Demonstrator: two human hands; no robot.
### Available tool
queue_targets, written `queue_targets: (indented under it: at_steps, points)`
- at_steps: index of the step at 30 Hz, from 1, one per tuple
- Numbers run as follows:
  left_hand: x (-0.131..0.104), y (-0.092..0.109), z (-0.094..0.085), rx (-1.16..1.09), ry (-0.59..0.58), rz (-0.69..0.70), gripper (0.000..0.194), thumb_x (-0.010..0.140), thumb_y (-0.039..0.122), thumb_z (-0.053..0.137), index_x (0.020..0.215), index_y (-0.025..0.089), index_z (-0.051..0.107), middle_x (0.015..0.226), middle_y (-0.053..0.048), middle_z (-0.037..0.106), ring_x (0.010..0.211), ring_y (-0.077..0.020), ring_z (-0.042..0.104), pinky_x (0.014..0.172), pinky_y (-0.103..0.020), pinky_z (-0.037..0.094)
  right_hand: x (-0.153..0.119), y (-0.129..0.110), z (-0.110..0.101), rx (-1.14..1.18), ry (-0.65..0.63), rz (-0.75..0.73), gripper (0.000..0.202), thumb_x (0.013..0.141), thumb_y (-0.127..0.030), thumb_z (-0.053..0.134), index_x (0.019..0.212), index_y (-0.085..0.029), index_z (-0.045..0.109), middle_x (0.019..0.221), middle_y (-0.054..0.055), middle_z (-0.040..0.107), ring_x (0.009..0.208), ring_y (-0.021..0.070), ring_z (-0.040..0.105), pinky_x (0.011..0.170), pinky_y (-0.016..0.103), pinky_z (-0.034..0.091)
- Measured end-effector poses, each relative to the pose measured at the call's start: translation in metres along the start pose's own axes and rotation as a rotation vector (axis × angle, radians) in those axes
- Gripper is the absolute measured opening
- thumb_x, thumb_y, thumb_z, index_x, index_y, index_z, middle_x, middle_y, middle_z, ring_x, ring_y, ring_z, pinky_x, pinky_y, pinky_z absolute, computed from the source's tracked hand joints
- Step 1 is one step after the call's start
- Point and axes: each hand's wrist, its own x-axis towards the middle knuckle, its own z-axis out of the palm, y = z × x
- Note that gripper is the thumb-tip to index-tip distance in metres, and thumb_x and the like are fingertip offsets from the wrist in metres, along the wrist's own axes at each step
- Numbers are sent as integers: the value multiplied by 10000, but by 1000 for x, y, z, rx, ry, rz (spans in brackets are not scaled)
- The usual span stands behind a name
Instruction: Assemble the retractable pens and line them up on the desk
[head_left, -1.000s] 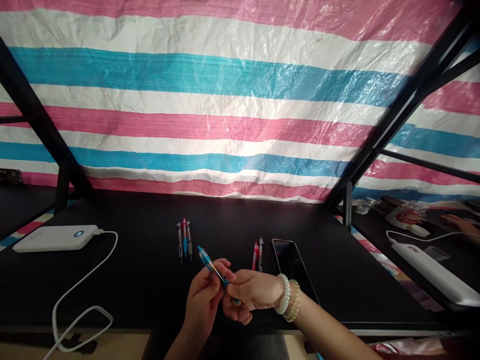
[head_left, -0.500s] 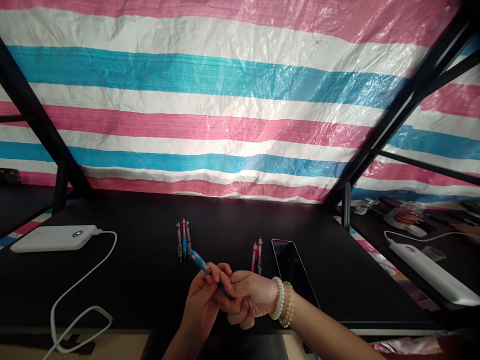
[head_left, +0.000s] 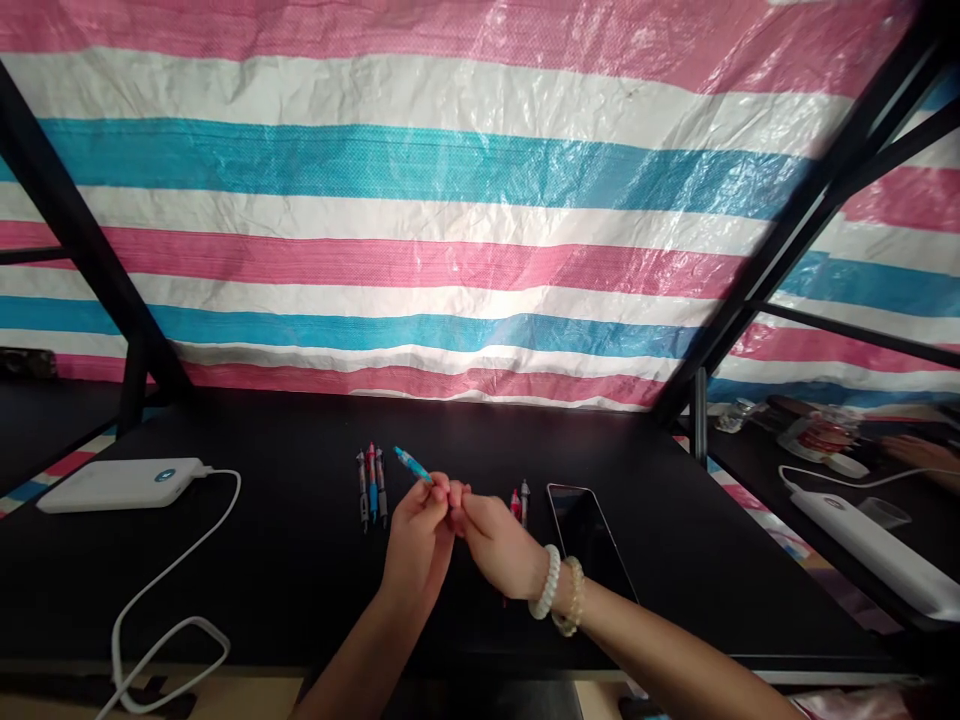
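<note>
A light-blue pen [head_left: 411, 463] slants up to the left out of my closed hands, over the black table. My left hand [head_left: 418, 535] pinches it along the barrel with thumb and fingers. Against those fingertips, my right hand [head_left: 501, 548] is closed around the pen's lower end, which the fingers hide. Two stretchy coil bands circle the right wrist. Left of my hands lie several pens [head_left: 373, 485] side by side. Just beyond my right hand, a red pen [head_left: 515, 503] and a grey pen [head_left: 525, 500] lie partly covered by it.
A dark phone [head_left: 589, 535] lies right of my hands. On the left is a white power bank [head_left: 112, 485] with a looping white cable [head_left: 161, 570]. Another white power bank [head_left: 874, 550] sits on the neighbouring table, where another person's hand [head_left: 915, 455] shows. Black frame bars slant up both sides.
Both hands have moved up and away from the table's front edge with the pen. Less of the pen shows now, and its lower end has gone out of sight between the fingers.
</note>
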Motion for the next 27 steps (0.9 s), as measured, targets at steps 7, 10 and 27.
queue_targets:
  at_steps: [7, 10, 27]
  points:
    - [48, 8, 13, 61, -3, 48, 231, 686, 311, 823, 807, 165, 690, 796, -30, 706, 834, -164, 640, 740, -269, 463, 22, -28, -22, -108, 127, -161, 239, 926, -250, 556, 710, -189, 475, 674, -46, 445, 579, 94, 385, 543, 224, 318]
    - [52, 10, 8, 99, -36, 8, 270, 692, 336, 826, 854, 158, 704, 903, -77, 741, 861, -190, 660, 721, -287, 483, 20, -29, -32, -73, 13, -96, 260, 906, -428, 581, 840, -188, 505, 643, -55, 473, 485, 82, 406, 452, 205, 324]
    - [46, 19, -26, 385, -176, -132, 305, 718, 289, 815, 1005, 205, 751, 1033, -98, 750, 967, -233, 657, 922, -385, 463, 13, -7, -75, 239, -275, 54, 441, 859, -536, 621, 883, -96, 631, 507, -14, 554, 355, 45, 385, 328, 150, 253]
